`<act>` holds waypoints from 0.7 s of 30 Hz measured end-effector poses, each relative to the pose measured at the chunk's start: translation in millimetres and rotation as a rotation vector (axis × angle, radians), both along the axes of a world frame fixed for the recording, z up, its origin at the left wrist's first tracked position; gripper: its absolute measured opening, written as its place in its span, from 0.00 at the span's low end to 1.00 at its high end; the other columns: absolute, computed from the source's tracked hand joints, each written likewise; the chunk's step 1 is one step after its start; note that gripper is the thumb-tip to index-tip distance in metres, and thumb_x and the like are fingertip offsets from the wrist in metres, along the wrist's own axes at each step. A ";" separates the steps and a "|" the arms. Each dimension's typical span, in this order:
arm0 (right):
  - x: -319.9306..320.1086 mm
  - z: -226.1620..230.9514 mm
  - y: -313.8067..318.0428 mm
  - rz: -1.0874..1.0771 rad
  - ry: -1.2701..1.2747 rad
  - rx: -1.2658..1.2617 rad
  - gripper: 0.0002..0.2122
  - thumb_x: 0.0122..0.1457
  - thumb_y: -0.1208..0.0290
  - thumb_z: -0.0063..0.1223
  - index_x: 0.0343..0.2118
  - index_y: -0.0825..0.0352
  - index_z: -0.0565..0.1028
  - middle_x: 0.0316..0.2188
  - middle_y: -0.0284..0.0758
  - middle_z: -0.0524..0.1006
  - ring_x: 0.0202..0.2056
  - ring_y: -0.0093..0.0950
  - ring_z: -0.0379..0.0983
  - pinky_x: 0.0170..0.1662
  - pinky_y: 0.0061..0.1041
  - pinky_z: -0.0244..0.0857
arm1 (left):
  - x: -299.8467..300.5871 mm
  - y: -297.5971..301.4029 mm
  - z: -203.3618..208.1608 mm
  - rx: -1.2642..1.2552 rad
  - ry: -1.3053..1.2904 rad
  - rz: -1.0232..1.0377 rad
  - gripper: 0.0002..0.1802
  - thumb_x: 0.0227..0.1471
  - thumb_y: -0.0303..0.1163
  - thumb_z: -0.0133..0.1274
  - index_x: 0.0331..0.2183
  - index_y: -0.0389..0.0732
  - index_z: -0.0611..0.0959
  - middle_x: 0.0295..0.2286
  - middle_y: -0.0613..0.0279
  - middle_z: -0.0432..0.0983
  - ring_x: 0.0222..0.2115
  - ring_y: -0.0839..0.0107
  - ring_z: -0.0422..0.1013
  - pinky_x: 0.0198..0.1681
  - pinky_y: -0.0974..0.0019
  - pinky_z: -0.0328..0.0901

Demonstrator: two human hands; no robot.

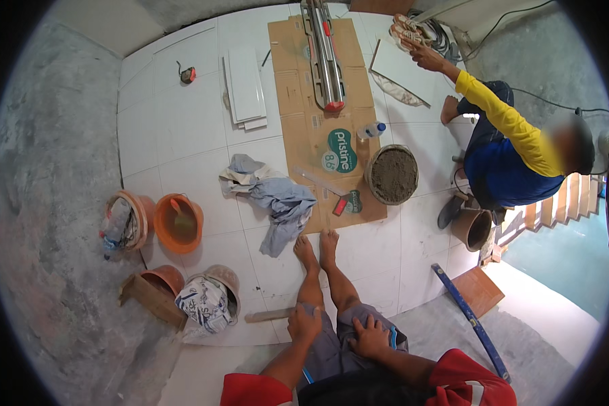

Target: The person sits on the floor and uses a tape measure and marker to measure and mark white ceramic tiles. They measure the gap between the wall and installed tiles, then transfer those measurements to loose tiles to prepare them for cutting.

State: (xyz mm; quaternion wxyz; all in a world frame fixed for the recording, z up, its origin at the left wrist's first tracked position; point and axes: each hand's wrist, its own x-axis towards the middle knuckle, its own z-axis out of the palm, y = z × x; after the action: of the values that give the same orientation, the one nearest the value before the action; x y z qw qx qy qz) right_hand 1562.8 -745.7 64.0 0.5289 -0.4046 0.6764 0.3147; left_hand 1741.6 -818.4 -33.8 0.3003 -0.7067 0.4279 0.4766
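My left hand point(304, 323) rests over my left knee, its fingers draped on the leg and holding nothing I can see. On my right thigh lies my right hand point(370, 337), fingers spread and empty. Just ahead of my bare feet, a flattened cardboard sheet point(294, 88) covers part of the white tiled floor. It bears a long tile cutter point(328, 68), a capped plastic bottle point(371, 130), and a small red and black tool point(340, 207). A bucket of grey mortar point(394, 174) stands at its right edge. Left of it lies a crumpled grey-blue cloth point(267, 193).
At right, a person point(514, 155) in yellow and blue crouches with one arm stretched out, near descending stairs point(561, 203). A blue spirit level point(470, 318) lies near right. Left are an orange bucket point(178, 227), a white sack point(206, 303), stacked tiles point(245, 84) and a tape measure point(188, 75).
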 end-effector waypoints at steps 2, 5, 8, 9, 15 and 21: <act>-8.1 -7.2 -2.1 -0.060 0.007 0.033 0.40 0.58 0.42 0.57 0.70 0.49 0.55 0.70 0.54 0.53 0.67 0.61 0.52 0.61 0.69 0.53 | -0.2 -3.0 -18.7 -0.027 0.027 -0.017 0.43 0.55 0.55 0.58 0.62 0.38 0.67 0.57 0.44 0.69 0.56 0.46 0.68 0.58 0.46 0.63; -11.8 -23.3 -13.3 -0.064 -0.004 0.054 0.45 0.55 0.39 0.59 0.72 0.50 0.51 0.69 0.57 0.53 0.67 0.60 0.52 0.61 0.68 0.53 | 3.3 -23.0 -65.4 -0.104 0.028 -0.114 0.43 0.53 0.53 0.60 0.62 0.39 0.68 0.56 0.45 0.69 0.56 0.47 0.67 0.56 0.45 0.64; -15.1 -47.0 -29.7 -0.115 0.016 0.062 0.49 0.52 0.38 0.62 0.72 0.54 0.49 0.68 0.59 0.54 0.67 0.60 0.53 0.60 0.68 0.54 | -2.7 -63.1 -127.7 -0.285 0.015 -0.280 0.46 0.50 0.53 0.64 0.63 0.40 0.68 0.58 0.48 0.67 0.58 0.47 0.64 0.55 0.44 0.65; -16.9 -50.7 -37.9 -0.142 0.017 0.076 0.51 0.51 0.38 0.63 0.72 0.56 0.48 0.67 0.58 0.55 0.66 0.59 0.54 0.60 0.66 0.55 | -5.2 -81.0 -147.6 -0.335 0.048 -0.307 0.47 0.48 0.53 0.65 0.63 0.41 0.67 0.59 0.48 0.66 0.59 0.46 0.63 0.55 0.43 0.64; -32.3 -64.9 -68.6 -0.100 0.041 0.088 0.50 0.52 0.40 0.63 0.72 0.55 0.48 0.66 0.56 0.57 0.66 0.54 0.57 0.60 0.61 0.58 | -41.9 -199.4 -238.7 -0.553 0.118 -0.444 0.57 0.41 0.52 0.71 0.67 0.47 0.62 0.66 0.50 0.57 0.64 0.43 0.56 0.60 0.36 0.58; -52.0 -77.9 -83.5 -0.145 0.037 0.076 0.47 0.54 0.42 0.61 0.72 0.54 0.50 0.65 0.56 0.58 0.65 0.55 0.56 0.60 0.61 0.58 | -90.3 -273.4 -282.4 -0.539 0.070 -0.785 0.61 0.40 0.54 0.72 0.69 0.55 0.58 0.68 0.55 0.51 0.68 0.45 0.49 0.60 0.30 0.57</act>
State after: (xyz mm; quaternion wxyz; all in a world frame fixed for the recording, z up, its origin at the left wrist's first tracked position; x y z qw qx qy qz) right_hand 1510.8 -829.2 -13.9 0.5527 -0.3282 0.7013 0.3083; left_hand 1651.3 -1091.7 -316.2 0.2489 -0.5281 0.7808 0.2225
